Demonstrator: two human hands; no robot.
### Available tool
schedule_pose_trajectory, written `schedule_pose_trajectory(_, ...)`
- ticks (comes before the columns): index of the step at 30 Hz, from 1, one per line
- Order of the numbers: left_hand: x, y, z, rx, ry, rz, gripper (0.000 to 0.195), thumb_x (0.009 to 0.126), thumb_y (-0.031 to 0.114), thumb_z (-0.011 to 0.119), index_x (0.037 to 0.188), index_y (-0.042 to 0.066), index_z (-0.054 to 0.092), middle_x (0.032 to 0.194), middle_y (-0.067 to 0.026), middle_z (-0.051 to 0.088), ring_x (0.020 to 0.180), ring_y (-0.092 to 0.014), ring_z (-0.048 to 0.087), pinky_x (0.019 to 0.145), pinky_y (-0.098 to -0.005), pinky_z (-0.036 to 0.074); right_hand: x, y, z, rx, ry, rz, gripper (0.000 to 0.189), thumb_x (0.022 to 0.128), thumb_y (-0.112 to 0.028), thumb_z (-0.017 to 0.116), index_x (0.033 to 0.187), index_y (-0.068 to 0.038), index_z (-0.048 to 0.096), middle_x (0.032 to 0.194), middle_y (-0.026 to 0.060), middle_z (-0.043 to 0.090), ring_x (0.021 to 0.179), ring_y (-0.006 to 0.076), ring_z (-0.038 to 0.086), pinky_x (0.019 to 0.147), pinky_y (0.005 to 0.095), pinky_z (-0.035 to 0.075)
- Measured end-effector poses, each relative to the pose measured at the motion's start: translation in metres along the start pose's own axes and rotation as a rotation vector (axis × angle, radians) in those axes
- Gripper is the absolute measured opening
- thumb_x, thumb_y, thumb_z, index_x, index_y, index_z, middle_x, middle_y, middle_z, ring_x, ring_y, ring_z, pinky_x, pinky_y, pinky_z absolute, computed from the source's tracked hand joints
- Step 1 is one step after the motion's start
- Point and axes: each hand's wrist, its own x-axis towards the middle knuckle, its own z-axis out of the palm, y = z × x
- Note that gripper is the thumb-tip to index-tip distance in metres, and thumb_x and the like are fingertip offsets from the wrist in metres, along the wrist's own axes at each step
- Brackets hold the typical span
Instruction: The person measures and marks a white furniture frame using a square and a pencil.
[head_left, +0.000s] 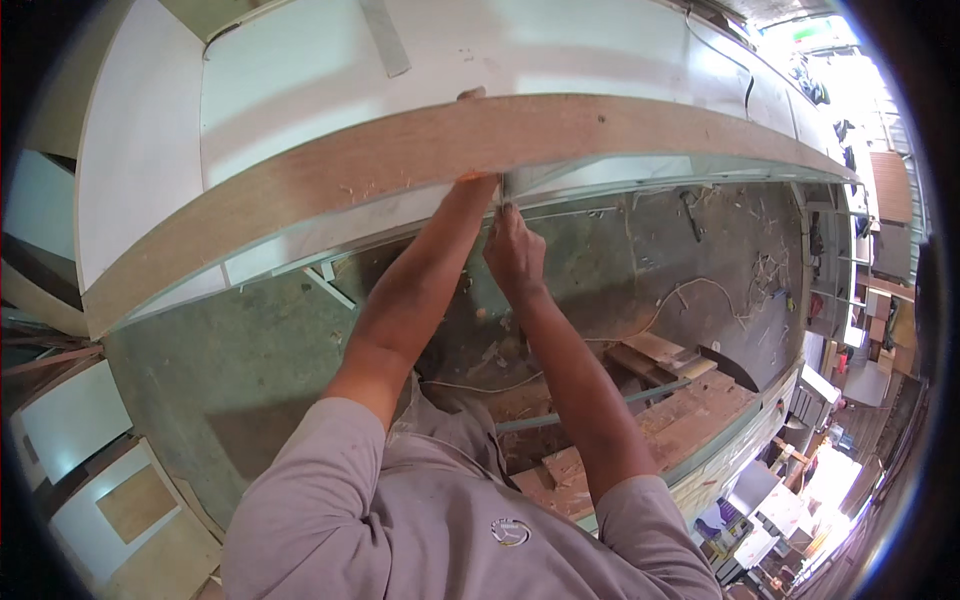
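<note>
A long wooden rail runs across the front of a white-lined cabinet carcass, bowed by the lens. My left forearm passes under the rail's lower edge, which hides most of my left hand. Only a bit of that hand shows above the rail's upper edge, so its grip cannot be told. Just below the rail, my right hand is closed with its thumb side up. From its top a slender, dark-edged piece reaches up to the rail; what it is cannot be made out.
A grey strip lies on the white panel. Wooden boards and a cord lie on the concrete floor at right. White-faced panels stand at left. A dark tool rests beyond my right hand.
</note>
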Motion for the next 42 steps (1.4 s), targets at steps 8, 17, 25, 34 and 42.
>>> schedule_pose_trajectory(8, -0.039, -0.002, -0.01, -0.198, 0.055, -0.063, 0.025, 0.1, 0.039, 0.047, 0.102, 0.015, 0.051, 0.091, -0.0016, 0.054, 0.086, -0.017, 0.053, 0.077, -0.0367, 0.048, -0.025, 0.022, 0.015, -0.059, -0.13, 0.033, 0.012, 0.092, -0.012, 0.056, 0.101, -0.005, 0.051, 0.09, 0.0179, 0.066, 0.068, 0.0396, 0.064, 0.053, 0.0487, 0.05)
schedule_pose_trajectory(17, -0.039, -0.002, -0.022, -0.24, 0.037, -0.104, 0.029, 0.101, 0.044, 0.044, 0.106, 0.016, 0.05, 0.095, -0.0036, 0.056, 0.089, -0.019, 0.054, 0.08, -0.0393, 0.049, -0.026, 0.017, 0.021, -0.06, -0.163, 0.075, 0.015, 0.092, -0.012, 0.056, 0.104, -0.004, 0.051, 0.089, 0.0199, 0.066, 0.069, 0.0412, 0.064, 0.056, 0.0505, 0.051)
schedule_pose_trajectory(25, -0.034, 0.006, -0.037, -0.413, -0.036, -0.205, 0.032, 0.102, 0.047, 0.042, 0.109, 0.017, 0.05, 0.1, -0.0053, 0.057, 0.091, -0.021, 0.055, 0.083, -0.0416, 0.049, -0.018, 0.009, 0.03, -0.031, -0.134, 0.063, 0.016, 0.092, -0.012, 0.056, 0.105, -0.003, 0.05, 0.087, 0.0205, 0.065, 0.068, 0.0414, 0.064, 0.056, 0.0496, 0.051)
schedule_pose_trajectory(34, 0.0, 0.011, -0.008, -0.881, -0.238, 0.033, 0.023, 0.095, 0.027, 0.063, 0.103, 0.01, 0.05, 0.081, 0.0003, 0.056, 0.072, -0.013, 0.055, 0.066, -0.0295, 0.049, 0.003, -0.002, 0.025, -0.015, -0.169, 0.115, 0.025, 0.094, -0.016, 0.055, 0.114, -0.002, 0.051, 0.094, 0.0217, 0.067, 0.072, 0.0425, 0.065, 0.061, 0.0522, 0.051)
schedule_pose_trajectory(42, -0.025, 0.026, 0.012, 1.023, 0.07, 0.143, 0.023, 0.098, 0.032, 0.056, 0.093, 0.009, 0.054, 0.079, 0.0038, 0.053, 0.073, -0.01, 0.05, 0.067, -0.0313, 0.046, -0.014, 0.012, 0.025, -0.106, -0.258, 0.228, 0.027, 0.094, -0.018, 0.054, 0.114, 0.0, 0.051, 0.094, 0.0234, 0.067, 0.073, 0.0436, 0.065, 0.06, 0.0533, 0.05)
